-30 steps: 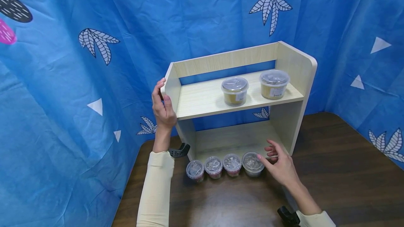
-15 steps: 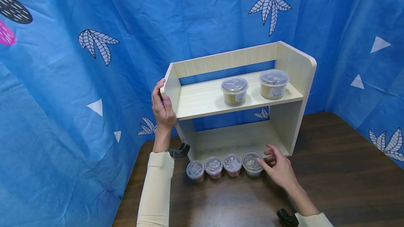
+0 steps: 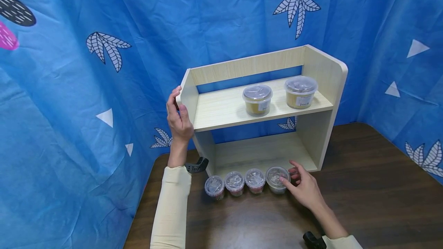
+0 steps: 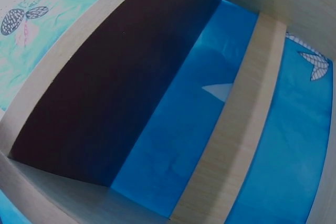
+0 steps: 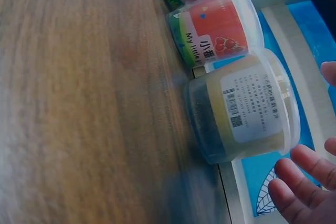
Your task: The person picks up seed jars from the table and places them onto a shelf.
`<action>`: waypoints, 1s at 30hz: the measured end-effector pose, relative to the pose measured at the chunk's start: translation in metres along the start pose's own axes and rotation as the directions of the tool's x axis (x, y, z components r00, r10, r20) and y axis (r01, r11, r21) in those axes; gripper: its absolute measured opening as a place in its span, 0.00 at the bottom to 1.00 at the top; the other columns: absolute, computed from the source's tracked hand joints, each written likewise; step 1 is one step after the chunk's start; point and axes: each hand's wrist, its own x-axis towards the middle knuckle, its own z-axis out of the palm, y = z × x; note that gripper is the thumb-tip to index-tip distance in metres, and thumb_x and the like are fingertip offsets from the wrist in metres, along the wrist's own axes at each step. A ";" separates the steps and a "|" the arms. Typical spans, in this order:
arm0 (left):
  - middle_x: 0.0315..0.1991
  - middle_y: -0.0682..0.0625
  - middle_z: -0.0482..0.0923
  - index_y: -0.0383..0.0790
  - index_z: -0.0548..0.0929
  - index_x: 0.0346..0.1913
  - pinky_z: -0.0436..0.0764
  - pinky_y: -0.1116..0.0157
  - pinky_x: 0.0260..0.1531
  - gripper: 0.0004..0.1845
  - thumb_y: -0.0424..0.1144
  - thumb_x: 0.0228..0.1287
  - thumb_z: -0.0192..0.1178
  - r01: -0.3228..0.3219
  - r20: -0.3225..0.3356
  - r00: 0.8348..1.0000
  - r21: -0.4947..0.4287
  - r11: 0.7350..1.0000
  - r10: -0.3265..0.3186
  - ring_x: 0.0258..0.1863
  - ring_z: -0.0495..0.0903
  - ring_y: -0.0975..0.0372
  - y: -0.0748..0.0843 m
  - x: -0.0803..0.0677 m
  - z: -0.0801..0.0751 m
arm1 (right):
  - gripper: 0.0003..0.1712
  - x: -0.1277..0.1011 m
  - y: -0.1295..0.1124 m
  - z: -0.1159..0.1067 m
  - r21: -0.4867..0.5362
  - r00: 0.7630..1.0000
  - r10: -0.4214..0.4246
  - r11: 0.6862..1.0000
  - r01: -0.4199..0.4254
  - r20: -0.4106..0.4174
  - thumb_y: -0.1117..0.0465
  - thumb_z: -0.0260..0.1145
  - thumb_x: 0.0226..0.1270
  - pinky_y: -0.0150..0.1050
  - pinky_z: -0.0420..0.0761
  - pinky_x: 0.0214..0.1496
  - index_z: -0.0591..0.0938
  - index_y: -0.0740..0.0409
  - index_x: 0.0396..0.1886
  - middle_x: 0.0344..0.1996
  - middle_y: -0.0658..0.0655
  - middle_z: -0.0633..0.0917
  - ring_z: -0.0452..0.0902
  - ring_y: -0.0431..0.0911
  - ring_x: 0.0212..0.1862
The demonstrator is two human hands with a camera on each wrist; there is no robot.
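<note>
A pale wooden two-level shelf [image 3: 225, 108] stands on a dark wooden table [image 3: 363, 187]. My left hand [image 3: 178, 116] grips the shelf's left side panel, thumb on its front edge. Four lidded cups stand in a row in front of the shelf. The rightmost, a clear cup of yellow-green contents [image 3: 277, 180] [image 5: 244, 106], has my right hand [image 3: 294, 180] just beside it. One fingertip reaches its lid edge, and the fingers [image 5: 302, 174] are spread and hold nothing. The left wrist view shows only shelf boards [image 4: 247, 119] and blue cloth.
Three smaller red-labelled cups [image 3: 234, 182] [image 5: 215, 24] stand left of the big one. Two yellow-filled tubs [image 3: 257, 99] [image 3: 300, 92] stand on the upper shelf. A blue patterned cloth [image 3: 86, 87] hangs behind and at both sides. Bare table lies to the right and front.
My right hand has slid a little left and lower, bringing its fingers up to the rightmost cup. The left hand and the shelf have not moved.
</note>
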 end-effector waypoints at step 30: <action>0.58 0.25 0.68 0.16 0.64 0.56 0.76 0.52 0.57 0.18 0.20 0.63 0.42 -0.003 0.006 1.000 0.012 1.000 0.003 0.57 0.71 0.38 0.000 -0.001 0.000 | 0.43 -0.006 0.013 0.015 -0.027 0.999 -0.034 0.999 0.035 0.017 0.55 0.79 0.51 0.41 0.81 0.36 0.73 0.69 0.64 0.42 0.61 0.80 0.76 0.46 0.37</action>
